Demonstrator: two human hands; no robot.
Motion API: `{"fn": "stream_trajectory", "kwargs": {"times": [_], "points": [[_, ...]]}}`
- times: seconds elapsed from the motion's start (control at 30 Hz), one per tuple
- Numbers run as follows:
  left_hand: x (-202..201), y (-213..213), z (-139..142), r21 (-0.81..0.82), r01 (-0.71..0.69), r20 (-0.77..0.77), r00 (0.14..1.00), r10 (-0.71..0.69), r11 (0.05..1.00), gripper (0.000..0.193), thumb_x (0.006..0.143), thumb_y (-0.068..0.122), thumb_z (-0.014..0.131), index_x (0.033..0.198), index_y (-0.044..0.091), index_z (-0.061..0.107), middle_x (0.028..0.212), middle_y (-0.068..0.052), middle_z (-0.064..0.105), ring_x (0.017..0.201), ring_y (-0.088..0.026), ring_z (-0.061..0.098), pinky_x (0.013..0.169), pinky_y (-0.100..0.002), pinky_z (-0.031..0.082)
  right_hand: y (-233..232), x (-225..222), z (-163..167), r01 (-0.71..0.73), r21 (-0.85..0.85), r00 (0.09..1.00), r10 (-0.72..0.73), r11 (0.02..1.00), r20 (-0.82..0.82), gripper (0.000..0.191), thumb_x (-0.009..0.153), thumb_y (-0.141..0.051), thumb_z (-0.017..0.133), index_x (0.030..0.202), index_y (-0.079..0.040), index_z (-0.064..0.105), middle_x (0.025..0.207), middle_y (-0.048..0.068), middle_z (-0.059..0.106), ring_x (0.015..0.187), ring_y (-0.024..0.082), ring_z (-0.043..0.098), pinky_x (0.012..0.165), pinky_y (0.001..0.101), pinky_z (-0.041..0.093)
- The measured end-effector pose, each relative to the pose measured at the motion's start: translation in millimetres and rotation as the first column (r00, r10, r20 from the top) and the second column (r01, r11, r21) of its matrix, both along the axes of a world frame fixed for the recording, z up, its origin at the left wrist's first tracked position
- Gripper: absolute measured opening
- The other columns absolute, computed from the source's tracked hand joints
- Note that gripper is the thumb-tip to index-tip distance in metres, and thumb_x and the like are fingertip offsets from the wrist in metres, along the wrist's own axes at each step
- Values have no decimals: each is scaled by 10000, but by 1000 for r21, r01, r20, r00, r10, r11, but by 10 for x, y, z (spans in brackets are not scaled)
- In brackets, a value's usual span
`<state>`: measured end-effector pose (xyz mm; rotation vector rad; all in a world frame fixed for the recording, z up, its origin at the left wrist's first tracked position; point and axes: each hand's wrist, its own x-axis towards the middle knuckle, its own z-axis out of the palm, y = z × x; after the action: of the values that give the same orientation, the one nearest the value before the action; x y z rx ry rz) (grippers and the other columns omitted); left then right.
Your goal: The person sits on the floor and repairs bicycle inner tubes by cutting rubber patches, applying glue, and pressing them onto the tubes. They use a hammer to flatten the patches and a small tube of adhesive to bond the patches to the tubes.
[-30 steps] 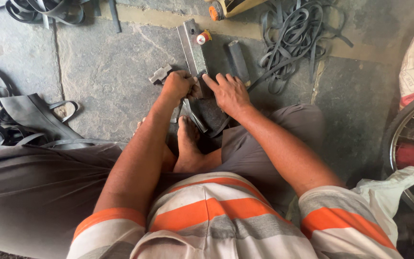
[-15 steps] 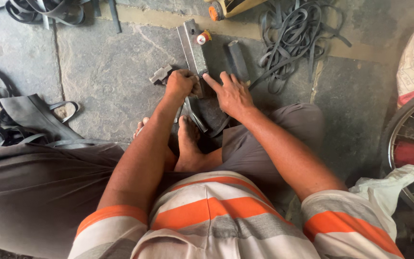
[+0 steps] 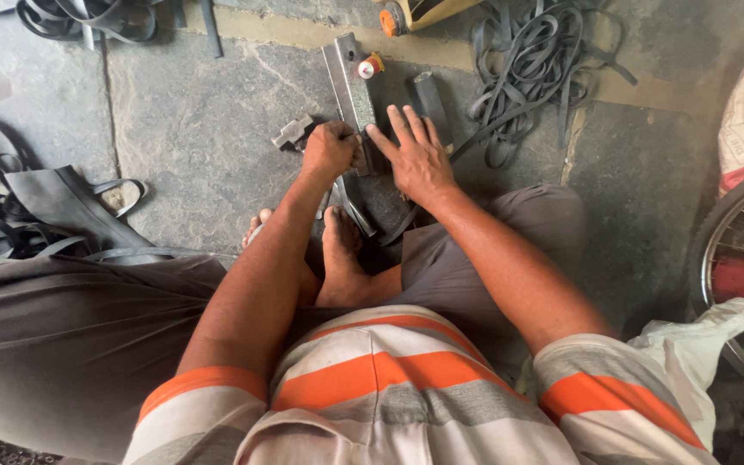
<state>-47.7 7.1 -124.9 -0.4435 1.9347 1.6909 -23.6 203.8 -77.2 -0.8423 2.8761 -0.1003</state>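
Left hand (image 3: 329, 148) hides most of its small metal tool (image 3: 291, 133).

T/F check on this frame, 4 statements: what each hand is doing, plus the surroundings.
1. The left hand is closed around a small tool. True.
2. The right hand is clenched in a fist. False: its fingers are spread, palm pressing down on dark rubber beside the metal bar.
3. A bicycle wheel shows at the right edge. True.
4. The person wears shoes. False: a bare foot rests just below the hands.
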Motion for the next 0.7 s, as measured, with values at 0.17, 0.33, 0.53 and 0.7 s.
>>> {"fn": "stream_trajectory", "kwargs": {"times": [0.17, 0.33, 0.53, 0.7], "points": [[0, 7, -21, 33, -6, 33, 999, 5, 999, 129, 944, 101, 651, 951, -9, 719, 721, -77, 734, 610, -148, 719, 538, -293, 583, -6, 10, -10, -16, -62, 1000, 17, 998, 14, 574, 940, -48, 546, 1487, -217, 578, 1576, 198, 418, 1446, 412, 398, 1170, 558, 339], [5, 6, -31, 48, -21, 34, 999, 20, 999, 132, 947, 107, 669, 956, -16, 715, 727, -79, 738, 613, -147, 721, 538, -283, 580, -1, 21, -24, 3, -128, 1000, -2, 992, 10, 514, 963, -67, 547, 1457, -200, 594, 1578, 193, 443, 1445, 402, 419, 1175, 545, 364], [10, 8, -32, 52, -30, 39, 999, 28, 998, 132, 954, 102, 657, 950, -20, 708, 725, -72, 730, 606, -140, 719, 529, -283, 578, -9, 12, -61, 60, -80, 998, -58, 995, 21, 606, 932, -11, 550, 1494, -237, 573, 1557, 216, 423, 1417, 418, 413, 1139, 553, 363], [24, 19, -46, 81, -37, 33, 999, 34, 996, 131, 948, 107, 654, 952, -16, 700, 720, -71, 727, 594, -145, 722, 523, -287, 580, 0, 15, -80, 81, -65, 995, -78, 995, 54, 719, 884, 38, 533, 1540, -256, 536, 1563, 227, 417, 1404, 415, 413, 1129, 553, 345]]}}
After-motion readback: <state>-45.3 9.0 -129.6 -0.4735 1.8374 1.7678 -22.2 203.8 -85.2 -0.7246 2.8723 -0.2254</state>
